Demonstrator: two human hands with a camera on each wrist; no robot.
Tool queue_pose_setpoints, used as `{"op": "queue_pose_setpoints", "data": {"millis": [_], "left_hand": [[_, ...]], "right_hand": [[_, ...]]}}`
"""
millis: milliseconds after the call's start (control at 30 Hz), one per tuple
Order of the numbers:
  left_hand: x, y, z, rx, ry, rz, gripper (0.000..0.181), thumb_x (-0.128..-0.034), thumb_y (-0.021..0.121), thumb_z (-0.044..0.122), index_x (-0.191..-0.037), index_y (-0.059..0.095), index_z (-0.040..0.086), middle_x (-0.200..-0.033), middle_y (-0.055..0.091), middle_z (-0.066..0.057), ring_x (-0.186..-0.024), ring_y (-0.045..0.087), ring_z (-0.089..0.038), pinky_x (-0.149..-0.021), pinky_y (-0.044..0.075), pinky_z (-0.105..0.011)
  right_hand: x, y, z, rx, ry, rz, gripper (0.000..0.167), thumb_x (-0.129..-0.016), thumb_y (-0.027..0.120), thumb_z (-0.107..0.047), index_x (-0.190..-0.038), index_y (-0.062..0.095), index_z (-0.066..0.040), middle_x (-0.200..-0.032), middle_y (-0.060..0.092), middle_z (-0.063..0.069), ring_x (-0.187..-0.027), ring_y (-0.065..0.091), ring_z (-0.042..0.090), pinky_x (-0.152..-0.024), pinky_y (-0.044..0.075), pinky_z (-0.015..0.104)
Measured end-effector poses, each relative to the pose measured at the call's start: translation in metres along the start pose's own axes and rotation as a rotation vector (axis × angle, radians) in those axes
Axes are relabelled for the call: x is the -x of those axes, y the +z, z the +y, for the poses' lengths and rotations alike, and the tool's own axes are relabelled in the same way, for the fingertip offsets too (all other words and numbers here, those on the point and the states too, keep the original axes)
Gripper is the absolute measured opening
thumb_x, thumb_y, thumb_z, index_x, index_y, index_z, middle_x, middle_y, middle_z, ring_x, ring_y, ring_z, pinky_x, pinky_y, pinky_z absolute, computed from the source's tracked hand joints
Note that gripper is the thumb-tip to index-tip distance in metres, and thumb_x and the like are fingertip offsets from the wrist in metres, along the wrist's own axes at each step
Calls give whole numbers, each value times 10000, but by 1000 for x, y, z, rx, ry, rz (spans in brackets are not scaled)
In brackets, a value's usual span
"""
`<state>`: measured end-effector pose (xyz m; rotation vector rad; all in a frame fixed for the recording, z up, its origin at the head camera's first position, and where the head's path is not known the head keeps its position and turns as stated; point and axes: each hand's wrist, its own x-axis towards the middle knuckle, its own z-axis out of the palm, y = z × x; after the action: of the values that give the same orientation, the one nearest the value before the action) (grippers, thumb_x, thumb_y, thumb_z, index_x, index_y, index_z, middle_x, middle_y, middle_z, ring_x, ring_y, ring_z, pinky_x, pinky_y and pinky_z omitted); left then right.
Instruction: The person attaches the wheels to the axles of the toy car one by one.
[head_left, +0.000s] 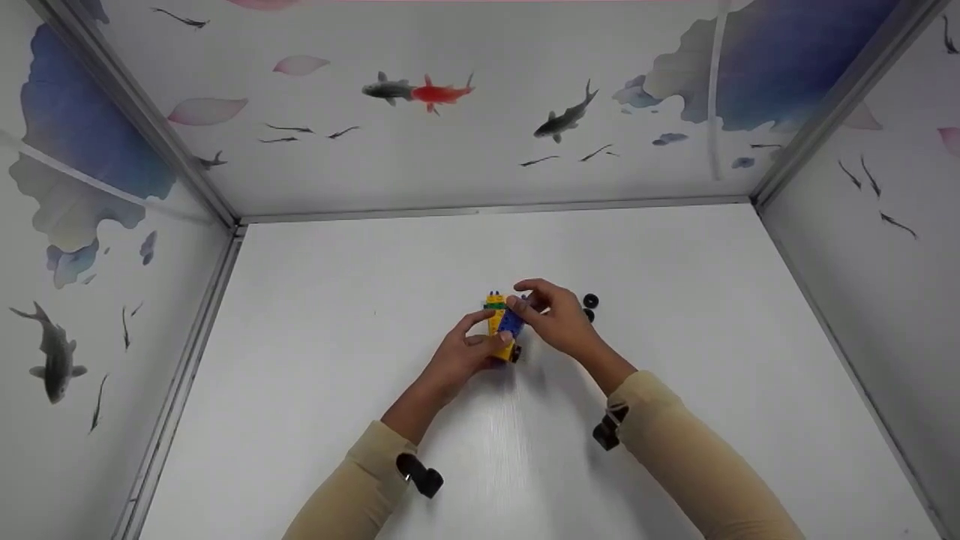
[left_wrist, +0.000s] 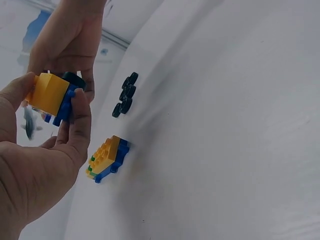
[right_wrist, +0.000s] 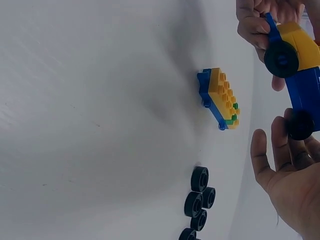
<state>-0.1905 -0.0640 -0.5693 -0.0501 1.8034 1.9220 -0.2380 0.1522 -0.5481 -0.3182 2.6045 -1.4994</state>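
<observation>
My left hand [head_left: 469, 352] [left_wrist: 45, 170] [right_wrist: 255, 25] grips a blue-and-yellow block vehicle [head_left: 511, 321] [left_wrist: 49, 95] [right_wrist: 306, 92] by its yellow end, raised above the table. At the blue end, my right hand [head_left: 559, 319] [left_wrist: 72, 40] [right_wrist: 295, 187] holds the vehicle with thumb and fingers, beside a black wheel [right_wrist: 300, 124]. Another black wheel [right_wrist: 281, 59] [left_wrist: 74, 80] sits near the yellow part. Beneath the hands, a second assembly of yellow, green and blue blocks [head_left: 495, 301] [left_wrist: 106, 157] [right_wrist: 216, 97] rests on the table.
Several loose black wheels [head_left: 591, 301] [left_wrist: 128, 92] [right_wrist: 193, 204] lie close together on the white table [head_left: 315, 300], to the right of the hands in the head view. Panels printed with fish and petals [head_left: 480, 165] stand around the table at the back and sides.
</observation>
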Motion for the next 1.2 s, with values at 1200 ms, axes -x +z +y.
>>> {"op": "queue_pose_setpoints", "data": {"millis": [1200], "left_hand": [[-7,-8,4,9,53,251,721,-978,834,410,-1566,513,142,-1415,749,-147,-1096,707,-224,-1005,559,-404]], "right_hand": [[23,-19,7,-71,-9,-223,394,-1074,730,-342,-1354,757,-65,-1196,772,140,-991,704,208,-940,624,499]]}}
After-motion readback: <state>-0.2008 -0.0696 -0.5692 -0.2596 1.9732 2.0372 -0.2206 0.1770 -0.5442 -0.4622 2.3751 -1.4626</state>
